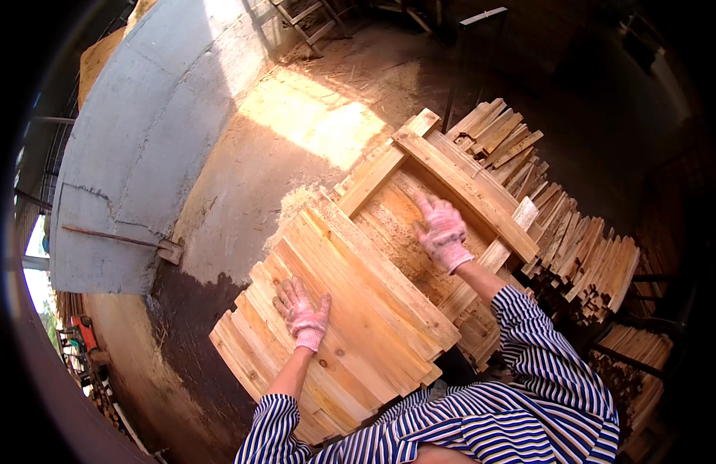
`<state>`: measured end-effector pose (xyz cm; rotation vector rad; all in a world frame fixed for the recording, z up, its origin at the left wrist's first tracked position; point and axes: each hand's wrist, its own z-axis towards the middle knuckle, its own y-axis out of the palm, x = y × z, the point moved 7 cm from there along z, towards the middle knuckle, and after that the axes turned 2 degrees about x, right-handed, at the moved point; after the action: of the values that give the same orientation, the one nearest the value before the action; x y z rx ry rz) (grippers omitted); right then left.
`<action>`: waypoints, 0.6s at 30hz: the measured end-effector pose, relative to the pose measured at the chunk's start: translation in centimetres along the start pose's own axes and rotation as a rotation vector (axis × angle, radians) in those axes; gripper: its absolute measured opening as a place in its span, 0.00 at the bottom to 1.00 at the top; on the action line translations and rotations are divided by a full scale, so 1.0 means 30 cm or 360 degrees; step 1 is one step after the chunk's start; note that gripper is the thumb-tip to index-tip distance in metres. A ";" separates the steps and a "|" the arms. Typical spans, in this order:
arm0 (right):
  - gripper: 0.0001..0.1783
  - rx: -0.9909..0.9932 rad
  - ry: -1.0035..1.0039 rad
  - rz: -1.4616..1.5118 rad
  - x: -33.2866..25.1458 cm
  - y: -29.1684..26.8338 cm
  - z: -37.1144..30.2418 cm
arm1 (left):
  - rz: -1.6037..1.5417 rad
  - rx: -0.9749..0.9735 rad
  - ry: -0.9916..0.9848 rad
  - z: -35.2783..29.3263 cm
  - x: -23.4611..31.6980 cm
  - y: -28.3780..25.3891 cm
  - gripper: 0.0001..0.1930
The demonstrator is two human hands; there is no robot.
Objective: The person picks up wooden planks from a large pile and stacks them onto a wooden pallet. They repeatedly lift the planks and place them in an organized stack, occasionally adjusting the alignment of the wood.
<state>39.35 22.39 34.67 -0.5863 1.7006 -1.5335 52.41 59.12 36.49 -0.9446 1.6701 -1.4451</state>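
Observation:
My left hand [302, 315], in a pink-and-white work glove, lies flat with fingers apart on a row of pale wooden planks [350, 309] set side by side. Their ends are uneven. To the right, my right hand [443, 234], gloved the same way, is over a sawdust-covered wooden surface [389, 213] inside a frame of thick wooden bars [458, 189]. Its fingers are stretched out and slightly blurred, with nothing visible in them. I cannot tell whether this hand touches the sawdust.
Stacked wooden strips [559, 224] line the right side beyond the frame. Another wood stack [632, 356] stands at the lower right. A long-handled tool [122, 237] leans by a grey concrete wall [134, 131]. Sawdust [300, 203] lies beside the planks, and sunlight falls on the floor [311, 116].

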 end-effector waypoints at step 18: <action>0.38 -0.0684 0.0007 0.0895 -0.160 -0.032 -0.222 | 0.0107 0.0125 0.0056 -0.010 0.019 0.104 0.49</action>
<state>36.93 30.03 36.66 -0.2705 1.9955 -0.7815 51.67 59.08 33.38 -0.8167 1.6426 -1.4789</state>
